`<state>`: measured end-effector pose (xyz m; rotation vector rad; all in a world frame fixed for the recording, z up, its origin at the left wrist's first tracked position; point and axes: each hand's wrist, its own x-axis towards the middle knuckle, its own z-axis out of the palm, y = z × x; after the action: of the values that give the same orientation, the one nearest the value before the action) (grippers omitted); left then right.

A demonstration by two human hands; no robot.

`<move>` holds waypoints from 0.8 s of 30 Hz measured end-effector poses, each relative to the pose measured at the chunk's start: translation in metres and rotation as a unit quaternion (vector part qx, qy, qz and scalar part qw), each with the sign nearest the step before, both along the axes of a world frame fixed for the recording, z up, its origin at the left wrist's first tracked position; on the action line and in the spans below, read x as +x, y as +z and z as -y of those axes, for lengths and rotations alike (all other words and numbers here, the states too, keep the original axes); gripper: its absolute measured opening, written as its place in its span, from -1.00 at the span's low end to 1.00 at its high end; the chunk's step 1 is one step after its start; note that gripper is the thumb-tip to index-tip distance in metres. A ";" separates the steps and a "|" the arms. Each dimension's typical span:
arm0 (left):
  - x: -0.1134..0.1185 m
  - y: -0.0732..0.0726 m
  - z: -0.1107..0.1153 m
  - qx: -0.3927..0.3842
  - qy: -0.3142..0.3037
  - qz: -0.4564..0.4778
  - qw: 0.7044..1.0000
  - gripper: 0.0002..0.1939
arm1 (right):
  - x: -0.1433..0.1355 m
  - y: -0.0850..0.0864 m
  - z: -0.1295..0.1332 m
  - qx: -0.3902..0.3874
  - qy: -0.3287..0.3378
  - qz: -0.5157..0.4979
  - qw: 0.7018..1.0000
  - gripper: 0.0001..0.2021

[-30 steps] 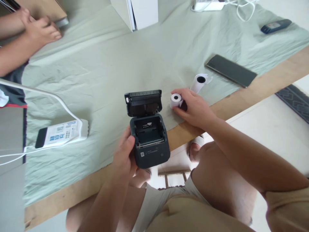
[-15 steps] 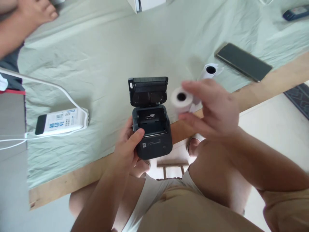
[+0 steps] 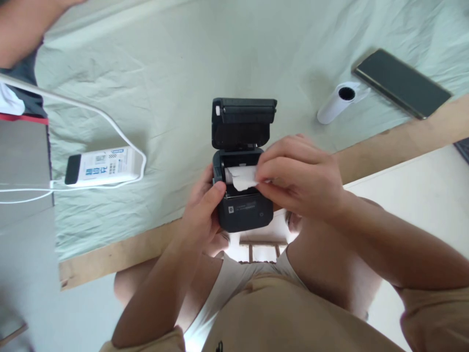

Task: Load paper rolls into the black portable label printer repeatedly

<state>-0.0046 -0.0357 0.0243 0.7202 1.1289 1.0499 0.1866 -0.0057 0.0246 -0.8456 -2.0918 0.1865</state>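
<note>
Black printer [image 3: 246, 215] is being held at the table edge, lid [image 3: 242, 124] standing open. White paper roll [image 3: 245, 177] is lying at the compartment, partly inside; seating depth unclear. Left hand [image 3: 201, 208] is gripping the printer's left side, thumb on front rim. Right hand [image 3: 302, 178] is pinching the roll's right end, fingers closed. Second roll [image 3: 332, 105] is resting near a phone [image 3: 403, 83].

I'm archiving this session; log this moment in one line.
left hand: holds dark boxy plastic printer | lid: open | right hand: holds white paper roll inside printer
</note>
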 end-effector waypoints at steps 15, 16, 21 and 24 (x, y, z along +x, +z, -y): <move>-0.011 -0.011 0.001 0.044 -0.093 -0.071 0.992 0.17 | 0.011 -0.011 -0.005 -0.098 -0.058 -0.103 0.988 -0.48; -0.012 -0.012 0.001 0.046 -0.095 -0.073 0.992 0.19 | 0.012 -0.013 -0.006 -0.121 -0.045 -0.114 0.985 -0.49; -0.011 -0.009 0.004 0.024 -0.080 -0.077 0.994 0.13 | 0.014 -0.019 -0.003 -0.155 -0.007 -0.130 0.979 -0.65; -0.010 -0.005 0.006 0.015 -0.067 -0.047 0.997 0.03 | 0.013 -0.019 0.000 -0.208 0.026 -0.069 0.975 -0.56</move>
<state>-0.0141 -0.0418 0.0190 0.8651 1.1305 0.9285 0.1996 -0.0053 0.0060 -0.9902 -1.9732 0.7103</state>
